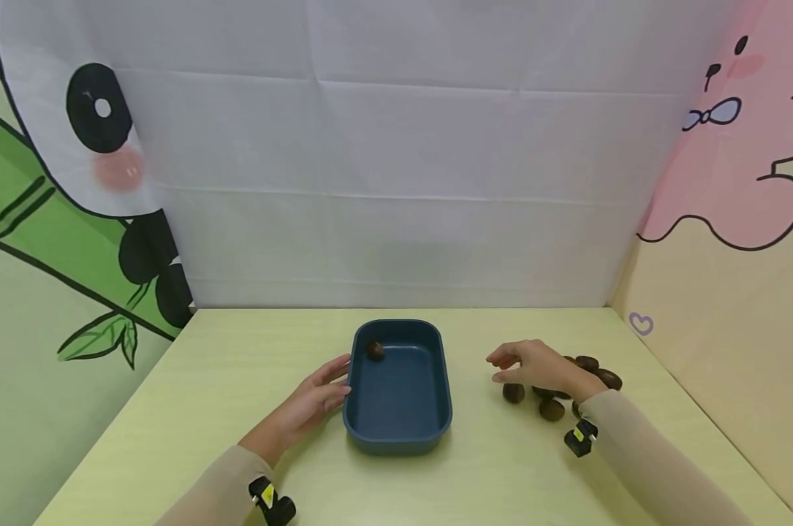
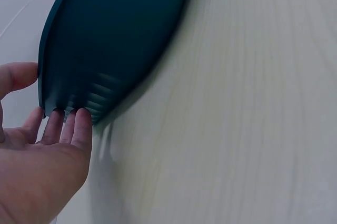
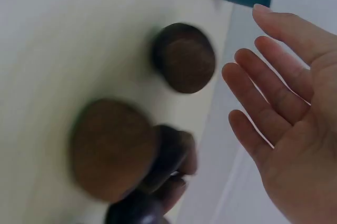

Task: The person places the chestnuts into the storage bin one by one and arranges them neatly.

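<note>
A dark blue rectangular tray (image 1: 397, 447) stands on the table, with one brown chestnut (image 1: 375, 351) inside near its far left corner. My left hand (image 1: 312, 403) is at the tray's left side, its fairly straight fingertips (image 2: 81, 116) touching the outer wall. To the right, my right hand (image 1: 534, 365) hovers over a loose pile of chestnuts. Its fingers are spread and slightly bent, with nothing between them. One chestnut (image 1: 513, 393) lies just below that hand; another chestnut (image 1: 552, 410) is nearer the front. The hand and wrist hide part of the pile.
More chestnuts (image 1: 609, 378) lie to the right, beyond the right wrist. A white cloth (image 1: 403, 190) hangs behind the table's (image 1: 238, 343) back edge, and a cartoon-painted wall (image 1: 731, 292) rises on the right side.
</note>
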A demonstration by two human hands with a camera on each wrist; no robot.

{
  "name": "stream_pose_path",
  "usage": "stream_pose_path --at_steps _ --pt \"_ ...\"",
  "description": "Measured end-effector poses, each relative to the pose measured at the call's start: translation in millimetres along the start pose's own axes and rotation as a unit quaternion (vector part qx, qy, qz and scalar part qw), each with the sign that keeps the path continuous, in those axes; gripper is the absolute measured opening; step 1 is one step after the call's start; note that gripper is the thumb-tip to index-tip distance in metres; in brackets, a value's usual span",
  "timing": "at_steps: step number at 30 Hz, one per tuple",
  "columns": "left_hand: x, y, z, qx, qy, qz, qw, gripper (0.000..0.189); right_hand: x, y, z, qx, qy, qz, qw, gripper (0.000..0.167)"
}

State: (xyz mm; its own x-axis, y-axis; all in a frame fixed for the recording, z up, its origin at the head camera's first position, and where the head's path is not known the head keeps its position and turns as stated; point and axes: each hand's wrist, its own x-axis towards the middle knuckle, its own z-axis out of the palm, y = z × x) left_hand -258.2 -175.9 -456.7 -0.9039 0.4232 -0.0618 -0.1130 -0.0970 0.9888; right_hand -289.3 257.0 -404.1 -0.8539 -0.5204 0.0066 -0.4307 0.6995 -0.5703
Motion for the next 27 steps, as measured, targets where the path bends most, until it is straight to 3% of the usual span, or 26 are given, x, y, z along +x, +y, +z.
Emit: stream_pose_path --at_steps 9,14,27 --pt "-0.7 1.5 1.1 0.000 0.001 -0.003 1.0000 0.070 -22.0 20 9 -0.025 -0.003 0.027 0.9993 0.046" --pt "-0.9 2.3 2.7 -0.001 -0.001 -0.003 1.0000 0.069 -25.2 22 11 -0.038 -0.005 0.008 0.9992 0.045" --pt "-1.8 1.7 2.4 0.002 -0.001 0.001 1.0000 0.069 -25.4 16 6 -0.059 -0.006 0.001 0.9983 0.043"
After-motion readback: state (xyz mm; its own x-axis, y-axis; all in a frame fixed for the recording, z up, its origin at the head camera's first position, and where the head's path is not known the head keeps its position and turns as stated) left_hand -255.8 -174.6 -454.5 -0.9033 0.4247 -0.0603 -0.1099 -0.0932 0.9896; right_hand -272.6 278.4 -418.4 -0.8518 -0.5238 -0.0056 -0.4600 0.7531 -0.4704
